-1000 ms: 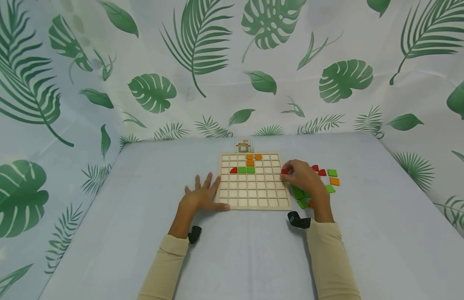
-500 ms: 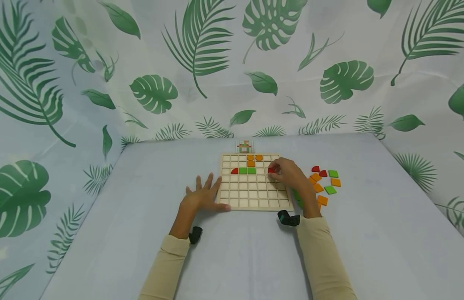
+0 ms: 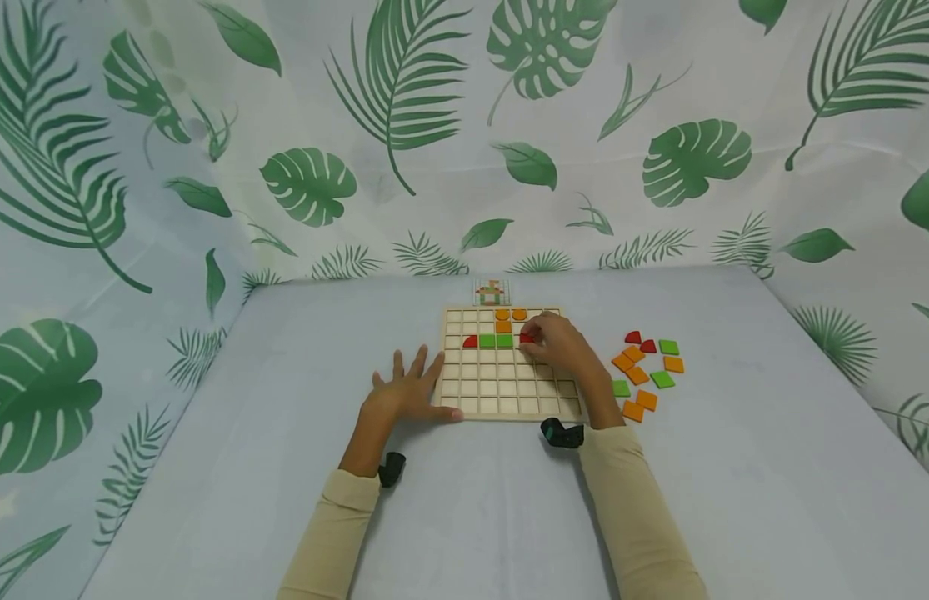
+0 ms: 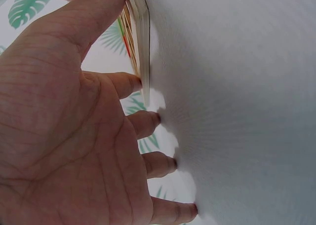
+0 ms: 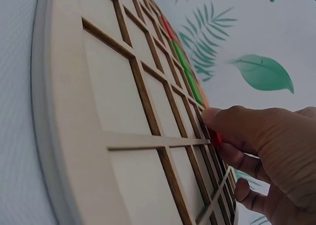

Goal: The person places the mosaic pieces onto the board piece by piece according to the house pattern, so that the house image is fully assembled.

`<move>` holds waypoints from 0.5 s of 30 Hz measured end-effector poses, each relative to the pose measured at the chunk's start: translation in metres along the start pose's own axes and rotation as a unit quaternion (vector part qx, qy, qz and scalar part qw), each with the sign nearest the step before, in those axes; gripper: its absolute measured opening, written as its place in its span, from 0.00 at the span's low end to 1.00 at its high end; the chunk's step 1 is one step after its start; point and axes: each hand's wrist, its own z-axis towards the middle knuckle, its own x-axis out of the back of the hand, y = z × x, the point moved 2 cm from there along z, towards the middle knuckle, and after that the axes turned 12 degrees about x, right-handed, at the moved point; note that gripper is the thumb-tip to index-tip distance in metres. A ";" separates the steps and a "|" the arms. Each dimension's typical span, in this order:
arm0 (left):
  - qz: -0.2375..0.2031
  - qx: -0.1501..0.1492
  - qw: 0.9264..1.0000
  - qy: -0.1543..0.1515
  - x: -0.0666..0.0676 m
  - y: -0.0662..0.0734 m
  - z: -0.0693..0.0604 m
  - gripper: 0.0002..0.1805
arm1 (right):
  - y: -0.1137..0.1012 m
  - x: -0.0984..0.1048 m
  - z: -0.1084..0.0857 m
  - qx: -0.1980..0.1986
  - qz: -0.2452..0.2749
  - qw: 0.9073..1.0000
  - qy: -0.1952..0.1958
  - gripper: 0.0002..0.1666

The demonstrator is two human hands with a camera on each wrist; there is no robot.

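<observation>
A wooden grid board (image 3: 479, 388) lies on the table. My right hand (image 3: 561, 342) pinches a red quarter-circle tile (image 3: 526, 339) between thumb and fingers over the third row, one cell right of the green square tiles (image 3: 496, 341). In the right wrist view the red tile (image 5: 216, 137) sits at the grid, mostly hidden by the fingertips. Another red quarter-circle tile (image 3: 471, 342) fills the cell left of the green pair. Orange tiles (image 3: 503, 321) occupy cells above. My left hand (image 3: 402, 394) is spread, thumb and index finger touching the board's left corner and side.
A small pattern card (image 3: 491, 292) lies behind the board. To the right are loose orange tiles (image 3: 638, 376), red quarter-circle tiles (image 3: 632, 337) and green tiles (image 3: 662, 380). A leaf-printed cloth (image 3: 442, 192) rises behind the table.
My right hand has carried the red quarter-circle tile leftward from the board's right edge to near the green tiles. My left hand stays in place.
</observation>
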 end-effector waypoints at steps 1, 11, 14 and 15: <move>0.000 0.000 1.000 0.001 0.000 0.000 0.000 0.58 | 0.000 -0.001 0.001 -0.001 0.003 1.000 -0.003 0.14; -0.004 0.004 1.000 -0.007 0.004 0.001 -0.004 0.58 | -0.001 -0.006 0.006 -0.017 -0.007 1.000 -0.005 0.14; -0.006 0.004 1.000 -0.008 0.005 0.001 -0.005 0.58 | -0.002 -0.007 0.007 -0.019 -0.004 1.000 -0.004 0.14; -0.005 0.004 1.000 -0.008 0.005 0.001 -0.005 0.58 | -0.001 -0.007 0.007 -0.020 -0.002 1.000 -0.004 0.14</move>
